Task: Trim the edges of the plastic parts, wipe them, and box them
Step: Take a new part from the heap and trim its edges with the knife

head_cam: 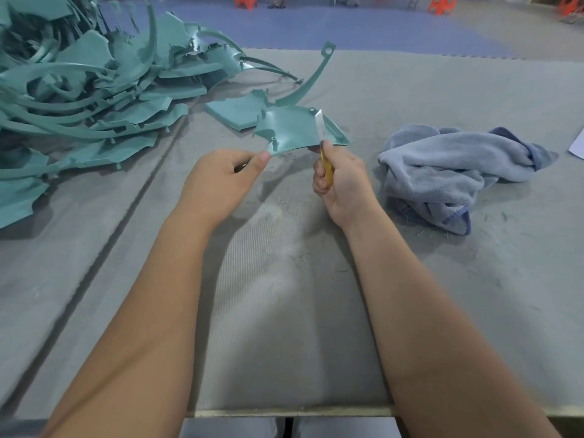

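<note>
Head view looks down over two bare forearms reaching toward twelve o'clock across a grey table (284, 327). At the centre, the left hand (218, 181) pinches the near corner of a teal plastic part (290, 131) between thumb and fingers, lifting it just off the surface; the part's long curved arm sweeps up toward one o'clock and ends in a small ring. Just beside it at three o'clock, the right hand (341, 181) is clamped in a fist round the yellow handle of a knife (322, 137), the pale blade standing upright and lying against the part's right edge. Whether the blade is cutting in cannot be told.

Behind the held part, touching it at eleven o'clock, lies another flat teal piece (234, 113). A large tangled heap of teal parts (88, 90) fills the table from nine to eleven o'clock, well apart from the hands. At three o'clock a crumpled blue-grey cloth (458, 172) sits near the right hand, not touching it. Fine shavings (300, 257) dot the surface between the forearms. A white sheet corner (576, 143) shows at the far right edge. Orange stools (442, 3) stand on the floor at twelve to one o'clock.
</note>
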Tool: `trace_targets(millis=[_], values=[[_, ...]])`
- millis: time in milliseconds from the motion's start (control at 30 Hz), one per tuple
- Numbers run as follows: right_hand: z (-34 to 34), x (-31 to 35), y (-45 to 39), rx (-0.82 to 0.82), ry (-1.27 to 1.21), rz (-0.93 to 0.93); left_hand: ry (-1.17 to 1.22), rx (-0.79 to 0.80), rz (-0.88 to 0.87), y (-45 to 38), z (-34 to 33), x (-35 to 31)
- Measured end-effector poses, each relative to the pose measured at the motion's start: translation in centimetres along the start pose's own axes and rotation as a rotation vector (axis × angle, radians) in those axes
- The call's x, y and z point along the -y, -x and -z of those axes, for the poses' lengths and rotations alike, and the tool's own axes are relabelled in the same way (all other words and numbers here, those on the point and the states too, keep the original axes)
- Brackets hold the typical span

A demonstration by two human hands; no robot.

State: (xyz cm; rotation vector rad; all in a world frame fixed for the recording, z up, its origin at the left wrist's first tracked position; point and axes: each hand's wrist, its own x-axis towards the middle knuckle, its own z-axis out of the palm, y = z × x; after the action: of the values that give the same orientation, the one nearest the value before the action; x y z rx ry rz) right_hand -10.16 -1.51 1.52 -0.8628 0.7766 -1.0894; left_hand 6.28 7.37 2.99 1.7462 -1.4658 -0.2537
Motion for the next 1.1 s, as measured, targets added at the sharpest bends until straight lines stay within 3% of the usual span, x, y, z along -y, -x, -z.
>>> trace_targets(millis=[167,300,433,533,800,967,1100], values=[[0.0,0.0,0.3,0.055,0.041,0.031,0.043,0.101,0.055,-0.4,-0.1,-0.9],[-0.3,-0.3,0.6,0.193,0.175,0.090,0.083,0.126,0.030,-0.5,-0.7,-2.0],[-0.5,-0.4,0.9,0.265,0.231,0.138,0.143,0.009,0.102,-0.4,-1.5,-2.5],[-0.4,-0.4,1.1,0.271,0.229,0.153,0.057,-0.068,0.117,-0.8,-2.0,-2.4],[-0.4,-0.8,0.9,0.222,0.219,0.194,0.002,-0.078,0.174,-1.3,-2.5,-2.7],[0.4,0.3,0.1,-0.062,-0.096,0.147,-0.035,-0.090,0.162,-0.8,-2.2,-2.7],[0.6,0.5,0.3,-0.024,-0.103,0.097,-0.021,-0.065,0.144,-0.6,-2.2,-2.6]])
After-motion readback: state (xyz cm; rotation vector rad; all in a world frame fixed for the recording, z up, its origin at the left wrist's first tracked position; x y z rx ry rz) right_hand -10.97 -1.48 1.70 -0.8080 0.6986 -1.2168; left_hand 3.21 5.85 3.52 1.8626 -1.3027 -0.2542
